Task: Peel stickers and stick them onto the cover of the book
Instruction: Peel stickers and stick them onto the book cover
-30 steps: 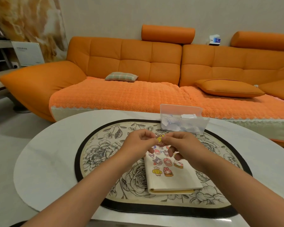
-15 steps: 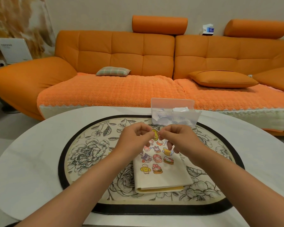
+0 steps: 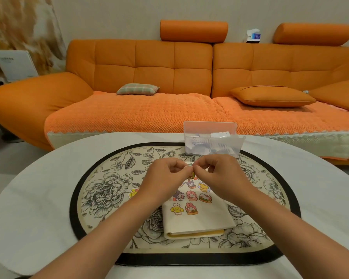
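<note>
Head view: the task is midway. The book [image 3: 199,222] lies closed on the floral placemat [image 3: 109,188], about centred left to right and closer to the mat's near edge than its far one, with the yellow page block facing the person. The cover is a plain cream, cloth-like in look, flat, with no lifted corners visible. The stuck stickers [image 3: 191,195] are small cartoon characters in rough rows on the far half of the cover. About eight are visible, and others may be hidden under the hands. The near half of the cover is bare, so there is room for more. The left hand [image 3: 165,178] and right hand [image 3: 216,176] are raised over the far end of the book, well above the cover. Both have curled fingers, and their fingertips meet on one small pale sticker [image 3: 189,166], each hand pinching a side of it. It is likely being peeled from its backing; the piece is too small to tell whether the backing is off. What is left is to finish the peel, press the sticker onto a free spot and repeat. A loose sticker [image 3: 133,193] with a yellow character lies on the mat left of the book, partly behind the left wrist. A clear plastic box [image 3: 210,141] of white paper scraps sits at the mat's far edge, lid up. The mat sits on the white oval table [image 3: 38,198].
</note>
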Motion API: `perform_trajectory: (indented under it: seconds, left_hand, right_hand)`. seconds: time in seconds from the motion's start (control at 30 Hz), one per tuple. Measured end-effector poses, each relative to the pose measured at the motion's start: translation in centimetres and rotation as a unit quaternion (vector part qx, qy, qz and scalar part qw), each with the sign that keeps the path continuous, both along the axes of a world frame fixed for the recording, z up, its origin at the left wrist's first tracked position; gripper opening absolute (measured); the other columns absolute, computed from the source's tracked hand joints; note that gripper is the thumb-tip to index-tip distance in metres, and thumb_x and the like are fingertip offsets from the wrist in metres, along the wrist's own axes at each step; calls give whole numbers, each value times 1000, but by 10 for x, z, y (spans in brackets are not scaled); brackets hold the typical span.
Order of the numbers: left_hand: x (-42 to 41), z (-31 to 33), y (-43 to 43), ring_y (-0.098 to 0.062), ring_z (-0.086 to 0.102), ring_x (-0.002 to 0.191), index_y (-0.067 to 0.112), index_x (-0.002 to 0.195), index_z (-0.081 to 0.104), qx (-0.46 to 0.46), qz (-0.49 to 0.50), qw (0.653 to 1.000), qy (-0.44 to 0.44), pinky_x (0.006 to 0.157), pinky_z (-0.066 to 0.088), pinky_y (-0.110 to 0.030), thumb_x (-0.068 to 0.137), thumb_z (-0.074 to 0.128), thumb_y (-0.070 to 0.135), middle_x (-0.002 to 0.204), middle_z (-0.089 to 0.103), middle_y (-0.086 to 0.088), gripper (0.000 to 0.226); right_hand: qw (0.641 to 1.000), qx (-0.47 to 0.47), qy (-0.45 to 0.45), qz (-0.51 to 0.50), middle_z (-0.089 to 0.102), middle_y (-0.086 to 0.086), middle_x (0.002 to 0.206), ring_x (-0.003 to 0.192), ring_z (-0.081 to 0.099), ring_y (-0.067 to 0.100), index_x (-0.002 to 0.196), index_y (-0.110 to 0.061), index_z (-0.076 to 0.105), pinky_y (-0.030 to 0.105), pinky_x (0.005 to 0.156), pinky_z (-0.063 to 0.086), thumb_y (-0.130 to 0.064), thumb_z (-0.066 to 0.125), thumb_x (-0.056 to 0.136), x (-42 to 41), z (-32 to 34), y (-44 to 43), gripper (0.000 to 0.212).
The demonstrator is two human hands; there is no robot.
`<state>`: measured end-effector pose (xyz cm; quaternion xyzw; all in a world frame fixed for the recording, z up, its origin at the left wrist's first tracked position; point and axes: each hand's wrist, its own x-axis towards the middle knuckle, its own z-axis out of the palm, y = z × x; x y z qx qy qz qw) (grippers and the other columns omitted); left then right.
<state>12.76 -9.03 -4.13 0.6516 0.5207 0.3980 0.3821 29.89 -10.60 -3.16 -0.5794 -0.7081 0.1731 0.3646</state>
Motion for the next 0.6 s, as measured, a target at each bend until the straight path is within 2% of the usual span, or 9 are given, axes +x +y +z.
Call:
perform_trajectory:
  seconds: [0.07, 0.13, 0.27, 0.37, 0.5, 0.57, 0.6]
  left_hand:
    - [1, 0, -1, -8, 69, 63, 27, 80, 76, 3, 11, 1000, 8, 52, 53, -22, 87, 74, 30, 71, 74, 10, 7]
    - [3, -1, -2, -7, 69, 62, 27, 78, 77, 4, 16, 1000, 16, 55, 56, -25, 85, 74, 30, 68, 73, 11, 9]
    - [6, -2, -5, -8, 70, 64, 25, 79, 77, -15, 15, 1000, -4, 58, 57, -26, 86, 72, 27, 69, 75, 7, 8]
    - [9, -2, -6, -11, 71, 67, 23, 79, 76, -31, 17, 999, -38, 59, 57, -28, 87, 72, 26, 73, 76, 6, 9]
    - [12, -2, -7, -11, 70, 65, 20, 80, 74, -33, 33, 996, -76, 58, 52, -29, 88, 68, 20, 72, 75, 0, 11]
    - [10, -2, -7, -13, 70, 65, 17, 81, 73, -39, 32, 994, -96, 56, 52, -31, 89, 67, 17, 73, 74, -4, 10]
    - [9, -2, -6, -12, 70, 65, 16, 82, 73, -39, 32, 993, -104, 56, 52, -31, 89, 66, 16, 73, 73, -4, 10]
  right_hand:
    - [998, 28, -64, -10, 59, -34, 60, 61, 56, -7, 82, -35, 76, 13, 51, 33, -33, 69, 88, -1, -1, -2, 9]
    - [991, 61, -116, -25, 57, -31, 62, 63, 55, -8, 83, -36, 76, 15, 51, 33, -39, 68, 86, -3, -1, -2, 9]
    - [968, 168, -182, -39, 68, -20, 73, 59, 55, -2, 80, -33, 75, 20, 51, 43, -35, 73, 82, -3, -6, -1, 4]
    - [952, 235, -186, -55, 68, -15, 69, 57, 59, 4, 74, -28, 74, 22, 45, 44, -26, 80, 77, -2, -9, 0, 7]
    - [939, 280, -196, -36, 67, -14, 68, 52, 55, 5, 74, -24, 73, 20, 43, 40, -26, 81, 78, -1, -11, 2, 9]
    - [961, 234, -147, -27, 62, -20, 64, 51, 48, 2, 76, -27, 74, 15, 47, 35, -26, 79, 80, -4, -9, -1, 7]
    - [982, 174, -76, -14, 61, -22, 61, 50, 47, 3, 77, -27, 75, 15, 48, 36, -26, 78, 82, -5, -5, -3, 6]
